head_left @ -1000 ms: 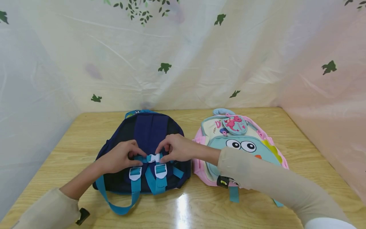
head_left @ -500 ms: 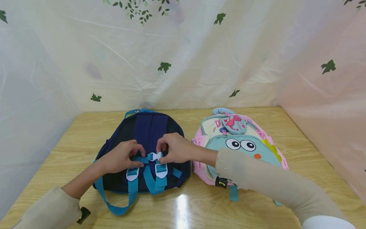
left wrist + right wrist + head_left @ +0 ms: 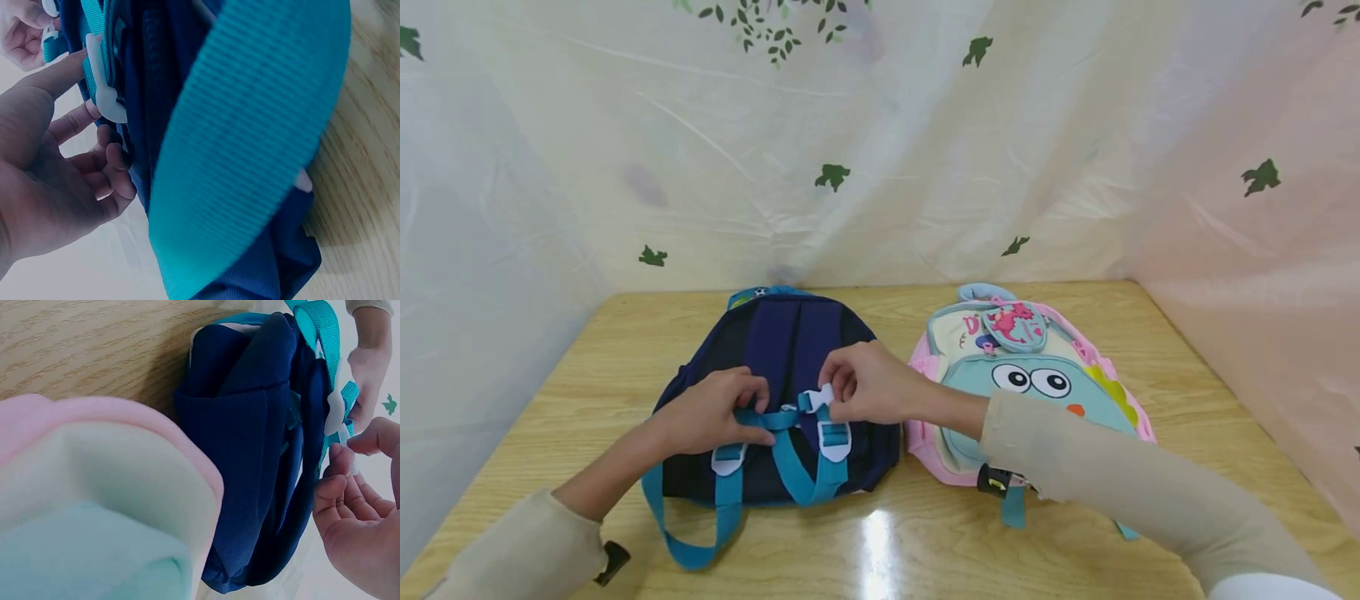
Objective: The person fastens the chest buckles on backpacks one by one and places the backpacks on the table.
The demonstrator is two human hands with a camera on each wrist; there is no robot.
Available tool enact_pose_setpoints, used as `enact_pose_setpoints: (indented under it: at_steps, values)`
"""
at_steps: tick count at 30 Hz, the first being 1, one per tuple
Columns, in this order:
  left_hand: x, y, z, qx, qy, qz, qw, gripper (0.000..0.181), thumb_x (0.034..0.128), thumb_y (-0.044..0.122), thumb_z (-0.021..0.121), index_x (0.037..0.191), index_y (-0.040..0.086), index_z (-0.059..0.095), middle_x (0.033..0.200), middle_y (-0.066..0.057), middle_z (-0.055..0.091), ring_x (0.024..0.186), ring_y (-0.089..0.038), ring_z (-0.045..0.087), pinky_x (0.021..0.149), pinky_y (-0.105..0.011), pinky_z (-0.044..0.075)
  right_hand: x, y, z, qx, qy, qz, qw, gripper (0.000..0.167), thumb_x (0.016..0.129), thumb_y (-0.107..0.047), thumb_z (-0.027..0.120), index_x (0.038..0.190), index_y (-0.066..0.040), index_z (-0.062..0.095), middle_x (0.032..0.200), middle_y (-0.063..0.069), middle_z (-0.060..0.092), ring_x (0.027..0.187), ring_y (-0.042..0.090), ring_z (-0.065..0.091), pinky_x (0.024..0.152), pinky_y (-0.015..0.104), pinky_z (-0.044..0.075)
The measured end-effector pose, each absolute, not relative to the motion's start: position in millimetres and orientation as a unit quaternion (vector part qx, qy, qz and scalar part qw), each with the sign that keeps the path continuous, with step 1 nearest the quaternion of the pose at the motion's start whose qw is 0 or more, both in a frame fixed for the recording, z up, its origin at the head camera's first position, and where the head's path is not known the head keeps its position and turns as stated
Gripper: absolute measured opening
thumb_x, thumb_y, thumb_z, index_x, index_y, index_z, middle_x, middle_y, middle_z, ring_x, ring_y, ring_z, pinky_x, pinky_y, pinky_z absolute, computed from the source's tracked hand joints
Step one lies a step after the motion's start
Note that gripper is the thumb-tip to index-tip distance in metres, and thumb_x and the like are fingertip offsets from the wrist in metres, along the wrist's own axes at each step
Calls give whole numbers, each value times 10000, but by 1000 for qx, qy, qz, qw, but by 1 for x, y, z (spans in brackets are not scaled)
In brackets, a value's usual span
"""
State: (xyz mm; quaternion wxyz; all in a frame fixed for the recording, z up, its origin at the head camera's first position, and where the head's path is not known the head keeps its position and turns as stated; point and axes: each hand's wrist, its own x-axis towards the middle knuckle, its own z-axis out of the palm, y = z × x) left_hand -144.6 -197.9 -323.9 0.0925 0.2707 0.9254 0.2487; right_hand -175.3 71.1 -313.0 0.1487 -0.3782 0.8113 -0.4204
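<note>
A dark navy backpack point(image 3: 790, 342) lies with its teal straps facing up. My right hand point(image 3: 876, 383) pinches a white side-release buckle point(image 3: 820, 397) between thumb and fingers, just above the pack; whether its halves are joined is hard to tell. My left hand point(image 3: 718, 408) pinches the teal cross strap point(image 3: 767, 420) to the left of it. A white strap adjuster point(image 3: 835, 442) lies below the right hand. Another white adjuster point(image 3: 106, 87) sits beside the left fingers in the left wrist view. From the left shoulder strap point(image 3: 700, 554), a loop hangs toward the table's front.
A pink and light-blue cartoon backpack point(image 3: 977, 392) with big eyes lies to the right, under my right forearm. Both bags rest on a wooden table point(image 3: 925, 550). A pale cloth backdrop point(image 3: 880, 225) with leaf prints stands behind and at both sides.
The right hand has lifted the buckle slightly up and right. The left hand has shifted a little left with the strap, and the left adjuster and strap loop have moved left too.
</note>
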Motion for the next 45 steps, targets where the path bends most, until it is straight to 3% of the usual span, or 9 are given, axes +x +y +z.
enact_pose_setpoints:
  at_steps: [6,13,19,28,39,45]
  values:
    - [-145,-200,-325,273,929,233,89,297,837,285,880,842,172,605,780,29,439,689,-115,419,601,-264,338,-177,74,-309,-389,805,-429,129,198,840,-4,724,1037,2,712,758,-22,614,674,52,554,656,182,480]
    - [-146,-191,-327,309,900,286,113,206,897,247,831,985,85,740,843,34,523,765,-114,485,651,-256,443,-176,76,-311,-386,801,-439,132,204,854,-13,701,1057,10,706,784,-7,625,693,68,570,676,196,506]
    - [-145,-190,-327,318,891,307,102,122,904,178,821,923,97,731,857,56,570,756,-92,499,661,-256,467,-176,78,-310,-380,799,-450,122,211,845,-12,707,1055,8,694,798,6,637,699,79,581,684,209,524]
    - [-140,-192,-320,276,902,318,95,207,881,286,846,903,117,729,797,100,619,771,-118,522,666,-266,456,-175,79,-309,-370,783,-484,124,227,831,7,677,1058,2,667,860,46,637,717,109,591,701,229,546]
    - [-138,-199,-319,275,883,375,68,270,833,263,889,980,143,696,842,81,616,786,-130,556,652,-262,451,-177,78,-308,-380,777,-489,114,275,851,13,668,1122,23,714,839,44,627,701,94,588,708,223,534]
    - [-137,-198,-317,261,885,381,63,228,848,270,873,945,155,702,839,80,621,812,-146,551,687,-280,455,-177,78,-308,-381,771,-498,114,246,861,17,671,1106,26,690,854,63,641,711,98,602,720,231,550]
